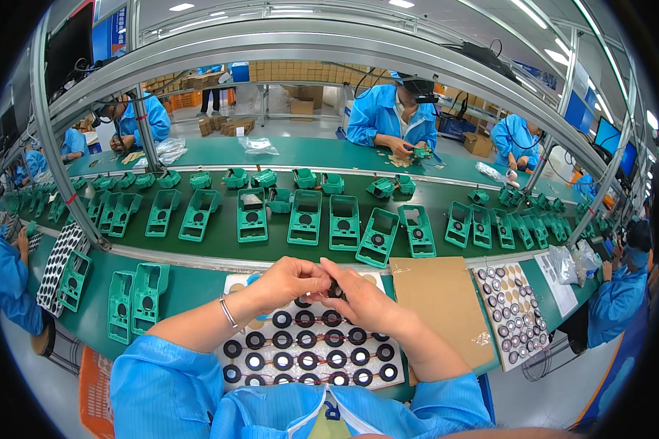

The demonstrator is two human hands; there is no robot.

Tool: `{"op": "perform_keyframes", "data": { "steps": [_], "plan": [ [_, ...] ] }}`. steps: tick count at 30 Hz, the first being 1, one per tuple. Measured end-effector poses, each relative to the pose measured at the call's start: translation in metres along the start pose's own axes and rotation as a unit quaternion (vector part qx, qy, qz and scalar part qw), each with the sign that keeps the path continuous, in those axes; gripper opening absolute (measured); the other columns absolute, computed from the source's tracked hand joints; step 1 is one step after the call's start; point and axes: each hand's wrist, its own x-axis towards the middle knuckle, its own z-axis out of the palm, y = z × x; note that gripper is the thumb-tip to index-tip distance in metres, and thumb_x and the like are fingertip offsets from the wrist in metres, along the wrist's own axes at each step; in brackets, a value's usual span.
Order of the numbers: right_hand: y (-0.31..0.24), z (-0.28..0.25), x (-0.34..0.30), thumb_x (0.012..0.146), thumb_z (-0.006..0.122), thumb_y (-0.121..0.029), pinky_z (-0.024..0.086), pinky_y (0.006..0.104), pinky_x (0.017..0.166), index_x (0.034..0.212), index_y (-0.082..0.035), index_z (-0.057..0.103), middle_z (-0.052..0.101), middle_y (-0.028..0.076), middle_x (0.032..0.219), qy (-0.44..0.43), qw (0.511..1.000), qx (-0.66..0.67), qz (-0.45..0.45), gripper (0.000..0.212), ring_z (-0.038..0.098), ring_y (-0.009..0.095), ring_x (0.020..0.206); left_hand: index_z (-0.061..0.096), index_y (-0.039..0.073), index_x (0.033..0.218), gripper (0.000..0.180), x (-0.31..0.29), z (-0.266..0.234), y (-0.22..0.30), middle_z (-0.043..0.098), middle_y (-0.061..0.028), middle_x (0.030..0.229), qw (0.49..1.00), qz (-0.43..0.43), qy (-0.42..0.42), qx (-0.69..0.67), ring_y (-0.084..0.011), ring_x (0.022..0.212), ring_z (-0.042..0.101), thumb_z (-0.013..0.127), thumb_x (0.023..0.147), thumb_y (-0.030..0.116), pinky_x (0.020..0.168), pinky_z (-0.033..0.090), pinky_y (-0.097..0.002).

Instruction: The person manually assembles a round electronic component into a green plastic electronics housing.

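Both of my hands meet above a white foam tray [238,364] with rows of small round black speakers [307,339], red wires running between them. A dark round speaker [335,290] sits between my fingers. My right hand [366,298] is closed around it, thumb and fingers at its rim. My left hand [291,285], a metal bracelet at its wrist, pinches at the speaker's left side; whether it grips a wire or the rim is hidden by the fingers.
Green plastic housings [304,218] line the dark green conveyor ahead. More housings [149,298] stand left on the bench. To the right lie a cardboard sheet [438,307] and another speaker tray [516,282]. A metal frame [329,42] spans overhead. Co-workers in blue [392,121] sit opposite and alongside.
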Motion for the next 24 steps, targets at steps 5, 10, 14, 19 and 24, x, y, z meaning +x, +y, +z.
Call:
{"op": "perform_keyframes", "data": {
  "steps": [5,10,14,19,24],
  "plan": [
    [-0.003,0.002,-0.002,0.077,0.063,-0.008,0.045,0.0399,0.074,0.131,-0.001,0.029,0.05,0.021,0.095,0.01,0.998,-0.062,-0.009,0.064,0.052,0.036,0.089,0.063,-0.002,0.082,0.015,-0.001,0.001,-0.003,0.06,-0.0037,0.071,0.999,0.02,0.013,0.032,-0.0079,0.064,0.052,0.062,0.083,0.013,0.057,0.041,-0.0211],
    [0.001,0.001,0.0,0.077,0.063,-0.008,0.045,0.0385,0.076,0.124,-0.001,0.038,0.051,0.019,0.099,0.015,1.0,-0.003,-0.004,0.054,0.052,0.034,0.092,0.062,-0.001,0.08,0.015,-0.001,-0.001,-0.006,0.061,-0.0037,0.072,1.0,0.013,0.005,0.019,-0.0076,0.064,0.052,0.062,0.083,0.014,0.058,0.041,-0.0209],
    [0.005,-0.002,0.003,0.076,0.065,-0.009,0.046,0.0352,0.081,0.119,-0.004,0.047,0.052,0.014,0.106,0.058,0.997,0.004,-0.046,0.047,0.053,0.031,0.098,0.062,0.001,0.081,0.014,-0.003,0.0,-0.005,0.062,-0.0034,0.075,1.0,0.018,0.005,0.002,-0.0068,0.064,0.052,0.06,0.084,0.015,0.059,0.041,-0.0204],
    [-0.001,-0.003,0.004,0.077,0.064,-0.005,0.047,0.0304,0.083,0.117,-0.005,0.049,0.054,0.01,0.104,0.037,0.991,0.111,0.066,0.043,0.056,0.021,0.096,0.061,0.002,0.084,0.014,-0.004,0.001,-0.008,0.062,-0.0026,0.076,0.999,0.037,0.026,-0.004,-0.0059,0.065,0.052,0.059,0.085,0.016,0.06,0.04,-0.0199],
    [0.012,-0.001,0.004,0.08,0.06,-0.001,0.048,0.0271,0.082,0.116,-0.001,0.048,0.057,0.007,0.1,0.017,0.894,0.425,0.139,0.038,0.057,0.013,0.09,0.061,0.003,0.085,0.015,-0.01,0.002,-0.003,0.062,-0.002,0.076,0.998,0.039,0.048,0.023,-0.0053,0.065,0.051,0.058,0.085,0.018,0.06,0.04,-0.0193]
  ]
}}
